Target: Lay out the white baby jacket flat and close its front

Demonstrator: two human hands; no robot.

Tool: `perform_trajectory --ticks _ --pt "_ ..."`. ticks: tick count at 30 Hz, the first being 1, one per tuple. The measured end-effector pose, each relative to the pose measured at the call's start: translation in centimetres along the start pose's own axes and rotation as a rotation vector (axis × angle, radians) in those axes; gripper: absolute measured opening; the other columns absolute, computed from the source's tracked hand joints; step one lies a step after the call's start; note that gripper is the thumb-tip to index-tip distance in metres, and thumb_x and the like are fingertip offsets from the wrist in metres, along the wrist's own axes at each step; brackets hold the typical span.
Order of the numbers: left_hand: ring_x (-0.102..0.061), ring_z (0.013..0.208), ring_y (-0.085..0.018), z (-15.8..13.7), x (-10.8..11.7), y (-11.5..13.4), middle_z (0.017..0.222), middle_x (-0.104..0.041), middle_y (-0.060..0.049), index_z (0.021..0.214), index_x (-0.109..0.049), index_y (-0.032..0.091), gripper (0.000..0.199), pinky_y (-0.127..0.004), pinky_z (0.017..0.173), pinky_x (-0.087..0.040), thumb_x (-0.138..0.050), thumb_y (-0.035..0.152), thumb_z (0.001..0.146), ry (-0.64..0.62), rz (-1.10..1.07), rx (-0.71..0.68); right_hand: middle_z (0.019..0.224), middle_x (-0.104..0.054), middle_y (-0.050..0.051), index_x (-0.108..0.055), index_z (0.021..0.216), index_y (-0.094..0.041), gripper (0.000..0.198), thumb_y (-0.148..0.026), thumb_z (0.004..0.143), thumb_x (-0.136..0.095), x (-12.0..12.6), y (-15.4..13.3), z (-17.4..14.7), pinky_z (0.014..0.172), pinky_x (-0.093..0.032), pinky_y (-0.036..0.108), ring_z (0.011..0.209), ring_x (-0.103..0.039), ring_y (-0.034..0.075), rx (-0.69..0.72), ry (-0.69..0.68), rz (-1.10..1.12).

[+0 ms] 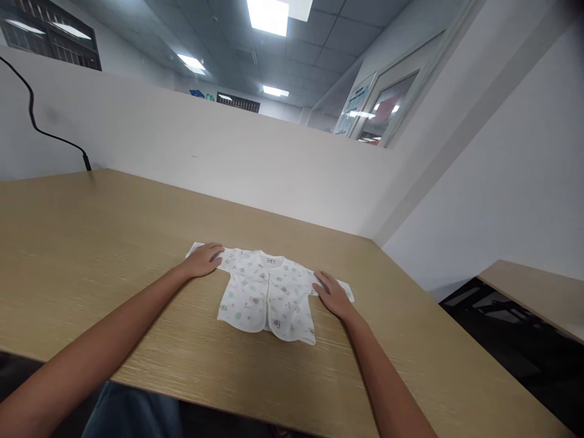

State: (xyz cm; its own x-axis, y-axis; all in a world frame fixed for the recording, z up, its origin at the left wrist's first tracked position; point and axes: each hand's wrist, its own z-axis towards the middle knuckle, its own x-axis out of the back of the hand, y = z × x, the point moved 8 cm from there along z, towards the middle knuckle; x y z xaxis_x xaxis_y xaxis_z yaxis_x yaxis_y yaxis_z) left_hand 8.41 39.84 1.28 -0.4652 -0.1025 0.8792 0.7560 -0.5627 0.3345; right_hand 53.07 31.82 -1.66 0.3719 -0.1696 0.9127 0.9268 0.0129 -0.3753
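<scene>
A small white baby shirt (pixel 249 292) with a print of little green and grey figures lies spread flat, its neckline toward the wall and its front edges meeting at the middle. Both sleeves stretch out sideways. My left hand (pixel 203 260) rests on the left sleeve, fingers extended and pointing right. On the right sleeve lies my right hand (pixel 332 294), its fingers stretched toward the shirt's body. Each hand covers the middle of its sleeve, while the cuffs show beyond them.
The shirt is on a wooden table (pixel 150 225) backed by a low white wall (pixel 237 158). A black cable (pixel 55 135) hangs down to the table's back left. Another wall stands at the right, with a second tabletop (pixel 533 292) beside it.
</scene>
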Motion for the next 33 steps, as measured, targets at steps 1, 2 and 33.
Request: perform_trajectory --ticks 1,2,33 --pt "-0.053 0.135 -0.029 0.01 -0.03 -0.02 0.146 -0.058 -0.013 0.131 -0.064 0.018 0.051 -0.046 0.116 -0.039 -0.043 0.045 0.093 -0.001 0.001 0.000 0.159 -0.042 0.011 -0.054 0.146 -0.019 0.060 -0.052 0.097 -0.043 -0.02 0.03 0.02 0.125 -0.024 0.044 0.149 -0.036 0.026 -0.001 -0.002 -0.002" --pt "-0.053 0.135 -0.030 0.01 -0.05 -0.03 0.146 -0.058 -0.014 0.131 -0.064 0.017 0.052 -0.046 0.116 -0.039 -0.042 0.045 0.093 -0.004 0.001 -0.001 0.159 -0.041 0.012 -0.053 0.147 -0.018 0.061 -0.052 0.097 -0.043 -0.05 0.04 0.04 0.125 -0.024 0.044 0.149 -0.035 0.026 -0.001 -0.004 -0.004" --pt "-0.046 0.141 -0.032 -0.38 0.42 0.42 0.159 -0.044 -0.012 0.158 -0.028 0.020 0.070 -0.051 0.117 -0.037 -0.044 0.039 0.093 -0.024 -0.048 0.057 0.160 -0.039 0.012 -0.052 0.148 -0.016 0.060 -0.050 0.098 -0.043 0.22 -0.44 -0.25 0.126 -0.021 0.044 0.150 -0.033 0.027 -0.029 -0.018 0.002"
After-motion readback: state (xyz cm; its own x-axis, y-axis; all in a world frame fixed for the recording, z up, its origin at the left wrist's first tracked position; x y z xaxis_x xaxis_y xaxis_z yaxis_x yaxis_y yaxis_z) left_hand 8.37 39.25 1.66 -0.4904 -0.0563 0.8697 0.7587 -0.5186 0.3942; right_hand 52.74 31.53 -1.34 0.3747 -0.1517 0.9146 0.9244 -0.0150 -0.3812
